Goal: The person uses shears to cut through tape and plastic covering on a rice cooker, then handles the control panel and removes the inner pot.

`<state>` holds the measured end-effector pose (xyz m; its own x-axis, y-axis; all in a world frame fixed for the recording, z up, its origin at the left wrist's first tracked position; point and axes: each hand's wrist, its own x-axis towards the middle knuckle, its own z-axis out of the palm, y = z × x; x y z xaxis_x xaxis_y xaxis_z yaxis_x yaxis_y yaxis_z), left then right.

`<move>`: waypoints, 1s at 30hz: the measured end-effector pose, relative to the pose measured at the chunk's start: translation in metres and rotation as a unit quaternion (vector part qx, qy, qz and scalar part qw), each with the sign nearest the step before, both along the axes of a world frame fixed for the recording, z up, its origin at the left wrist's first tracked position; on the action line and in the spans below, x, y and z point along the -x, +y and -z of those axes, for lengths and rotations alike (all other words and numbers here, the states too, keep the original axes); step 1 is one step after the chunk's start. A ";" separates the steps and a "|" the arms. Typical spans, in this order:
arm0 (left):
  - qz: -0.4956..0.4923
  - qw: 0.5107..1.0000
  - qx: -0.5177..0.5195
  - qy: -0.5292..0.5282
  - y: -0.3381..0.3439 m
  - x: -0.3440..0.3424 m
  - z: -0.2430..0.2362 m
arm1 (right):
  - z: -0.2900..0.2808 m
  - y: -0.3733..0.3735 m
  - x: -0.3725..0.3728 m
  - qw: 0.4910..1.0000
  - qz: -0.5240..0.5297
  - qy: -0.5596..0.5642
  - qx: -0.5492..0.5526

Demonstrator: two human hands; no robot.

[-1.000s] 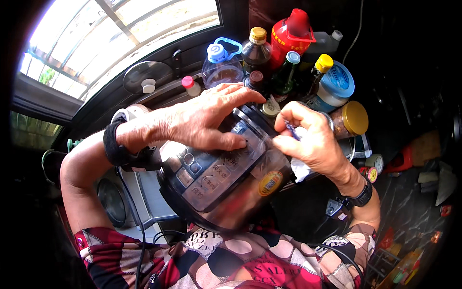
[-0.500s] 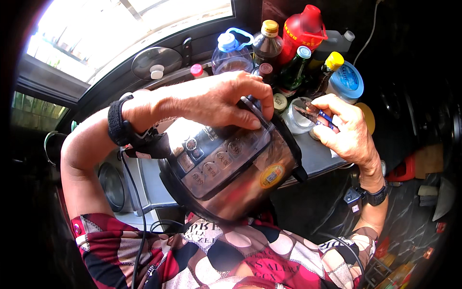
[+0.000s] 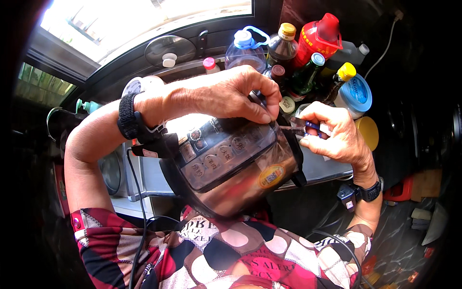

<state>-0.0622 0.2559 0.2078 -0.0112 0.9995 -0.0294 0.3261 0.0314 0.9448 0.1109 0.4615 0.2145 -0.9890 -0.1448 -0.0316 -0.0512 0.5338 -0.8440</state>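
An electric cooker (image 3: 228,196) with a dark button panel and a shiny brownish side is tilted in front of my body. My left hand (image 3: 240,96) is closed on its dark upper edge, thumb on the near side and fingers over the far side. In my right hand (image 3: 339,132) is a pair of pliers (image 3: 312,127) with blue handles, gripped between thumb and fingers. The pliers' dark jaws point left at the cooker's rim, close to my left fingertips. I cannot tell whether they grip anything there.
Behind my hands stand a clear jug (image 3: 244,55) with a blue cap, a red bottle (image 3: 317,41), a green bottle (image 3: 304,79) and a blue-lidded tub (image 3: 356,94). A glass lid (image 3: 169,50) leans by the window. The grey counter (image 3: 322,168) runs behind the cooker.
My right hand has brought the pliers from above the open white jar to the cooker's rim by my left hand. The whole view has shifted slightly; my left hand keeps its hold.
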 end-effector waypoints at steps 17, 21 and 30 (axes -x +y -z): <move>-0.035 0.998 0.056 -0.019 -0.002 -0.003 -0.001 | -0.001 0.001 -0.012 0.995 0.058 0.071 -0.032; -0.030 0.998 0.051 -0.016 -0.001 -0.003 0.001 | 0.001 0.005 -0.012 0.998 0.044 0.039 -0.024; -0.032 0.999 0.027 -0.008 0.000 -0.005 0.004 | -0.027 0.036 0.012 0.983 -0.149 -0.104 0.008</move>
<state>-0.0574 0.2557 0.2036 -0.0734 0.9938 -0.0839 0.3063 0.1025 0.9464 0.0990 0.4971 0.2413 -0.8746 -0.4301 -0.2237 -0.0290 0.5071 -0.8614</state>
